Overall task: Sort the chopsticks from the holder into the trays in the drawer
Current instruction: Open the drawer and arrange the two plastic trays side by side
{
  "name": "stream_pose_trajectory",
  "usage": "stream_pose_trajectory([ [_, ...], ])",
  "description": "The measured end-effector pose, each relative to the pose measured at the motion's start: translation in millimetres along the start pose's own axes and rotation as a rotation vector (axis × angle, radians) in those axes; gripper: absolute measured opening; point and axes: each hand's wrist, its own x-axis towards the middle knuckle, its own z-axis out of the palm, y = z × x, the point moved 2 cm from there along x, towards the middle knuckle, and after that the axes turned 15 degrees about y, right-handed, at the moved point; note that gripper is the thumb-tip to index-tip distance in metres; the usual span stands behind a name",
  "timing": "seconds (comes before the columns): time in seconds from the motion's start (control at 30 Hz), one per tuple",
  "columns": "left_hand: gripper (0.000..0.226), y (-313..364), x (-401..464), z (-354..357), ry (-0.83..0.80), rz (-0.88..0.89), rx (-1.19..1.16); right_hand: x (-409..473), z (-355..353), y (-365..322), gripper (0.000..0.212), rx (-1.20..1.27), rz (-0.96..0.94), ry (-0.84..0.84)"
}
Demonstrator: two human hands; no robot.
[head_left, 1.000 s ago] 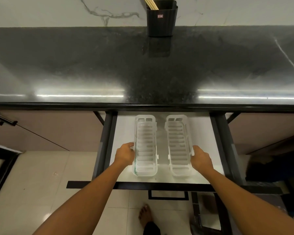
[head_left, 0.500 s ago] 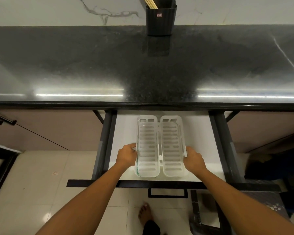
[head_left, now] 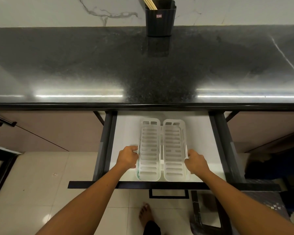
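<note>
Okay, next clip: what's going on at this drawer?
A person stands at an open drawer below a dark counter. The left hand is on the outer edge of the left tray and the right hand on the outer edge of the right tray; the two slotted trays sit side by side. Both are empty. The chopsticks are in the black holder on the counter.

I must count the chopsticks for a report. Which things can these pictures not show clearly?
- Chopsticks, head view: tops cut off by the upper edge, lower parts hidden inside the holder; number uncertain.
- Holder's label: too small to read.
- Drawer back: hidden under the countertop.
</note>
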Motion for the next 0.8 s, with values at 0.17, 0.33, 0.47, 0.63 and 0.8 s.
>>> stream_pose_trajectory([
  [0.17,0.034,2.1,-0.9,-3.0,-0.028,-0.038,0.003,3.9,-0.7,-0.1,0.008,-0.013,-0.002,0.016],
  [0.33,0.023,3.8,0.5,-3.0,-0.041,-0.03,0.04,3.9,1.4,1.2,0.015,-0.019,-0.011,0.023],
  [0.47,0.024,2.1,2.5,-3.3,-0.052,-0.056,0.048,1.1,1.6,1.5,0.018,-0.009,-0.015,0.034],
  [0.63,0.023,2.9,3.8,-4.0,-0.076,-0.073,0.038,0.6,1.2,1.1,0.015,0.0,-0.015,0.038],
  [0.8,0.025,2.7,4.1,-5.1,-0.092,-0.094,0.022,-0.3,0.9,-0.7,0.007,-0.01,-0.021,0.045],
])
